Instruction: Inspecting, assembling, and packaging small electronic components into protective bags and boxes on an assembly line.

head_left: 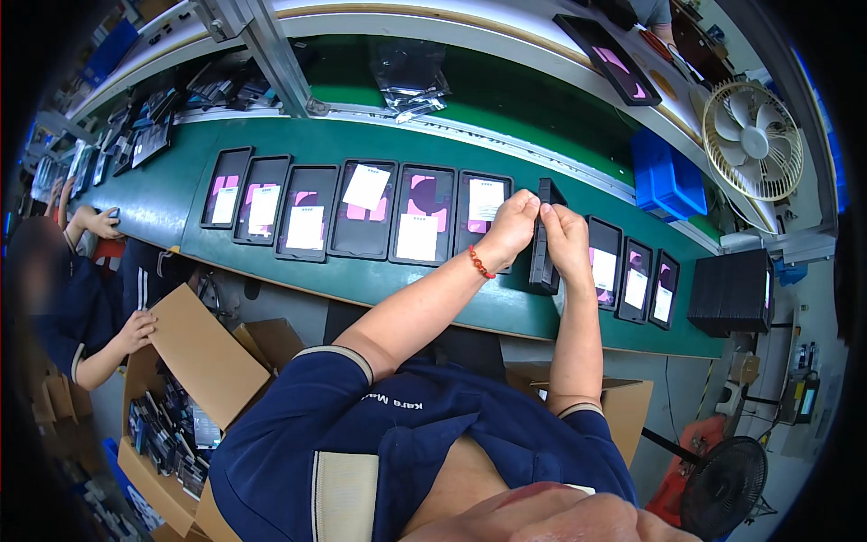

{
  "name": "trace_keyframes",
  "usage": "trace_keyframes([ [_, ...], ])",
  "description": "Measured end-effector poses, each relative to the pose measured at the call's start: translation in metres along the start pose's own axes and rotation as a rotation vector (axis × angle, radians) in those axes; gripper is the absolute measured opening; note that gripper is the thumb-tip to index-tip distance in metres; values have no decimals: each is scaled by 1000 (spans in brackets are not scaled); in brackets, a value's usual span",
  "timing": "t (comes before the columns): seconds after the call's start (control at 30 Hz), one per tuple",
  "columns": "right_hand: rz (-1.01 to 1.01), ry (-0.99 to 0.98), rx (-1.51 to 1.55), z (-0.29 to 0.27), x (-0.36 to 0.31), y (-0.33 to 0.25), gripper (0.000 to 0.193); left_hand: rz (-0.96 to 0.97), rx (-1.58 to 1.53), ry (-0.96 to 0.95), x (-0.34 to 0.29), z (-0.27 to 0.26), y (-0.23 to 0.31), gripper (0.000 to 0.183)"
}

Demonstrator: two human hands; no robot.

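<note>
A black shallow tray (544, 262) is tipped up on its edge between my two hands, above the green table (361, 289). My left hand (511, 228) is closed at the tray's left side near its upper end, a red bead bracelet at the wrist. On the other side my right hand (567, 242) grips the tray, thumb near the top edge. The tray's inside is turned out of sight. Next to my left hand lies a black tray (463, 237) with a pink piece and a white paper (485, 199). To the right is a similar tray (617, 232).
More such trays form a row leftward, one being a black tray (334, 230). A stack of black trays (730, 291) stands at the right end. Behind are a blue bin (666, 176) and a fan (753, 140). At left a person (117, 285) touches an open carton (203, 357).
</note>
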State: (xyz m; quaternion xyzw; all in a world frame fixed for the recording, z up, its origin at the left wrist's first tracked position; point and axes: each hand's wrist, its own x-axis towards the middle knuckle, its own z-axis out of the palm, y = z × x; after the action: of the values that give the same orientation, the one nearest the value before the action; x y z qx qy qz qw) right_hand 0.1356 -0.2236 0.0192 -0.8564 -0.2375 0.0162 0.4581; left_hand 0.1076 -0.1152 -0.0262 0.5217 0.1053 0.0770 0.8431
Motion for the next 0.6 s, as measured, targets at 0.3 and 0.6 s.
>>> trace_keyframes([
  [0.3, -19, -48, -156, -25, 8, 18, 37, -29, 343, 141, 6, -45, 23, 26],
  [0.6, -70, 184, -688, -10, -14, 25, 33, 394, 1181, 129, -50, -45, 67, 39],
])
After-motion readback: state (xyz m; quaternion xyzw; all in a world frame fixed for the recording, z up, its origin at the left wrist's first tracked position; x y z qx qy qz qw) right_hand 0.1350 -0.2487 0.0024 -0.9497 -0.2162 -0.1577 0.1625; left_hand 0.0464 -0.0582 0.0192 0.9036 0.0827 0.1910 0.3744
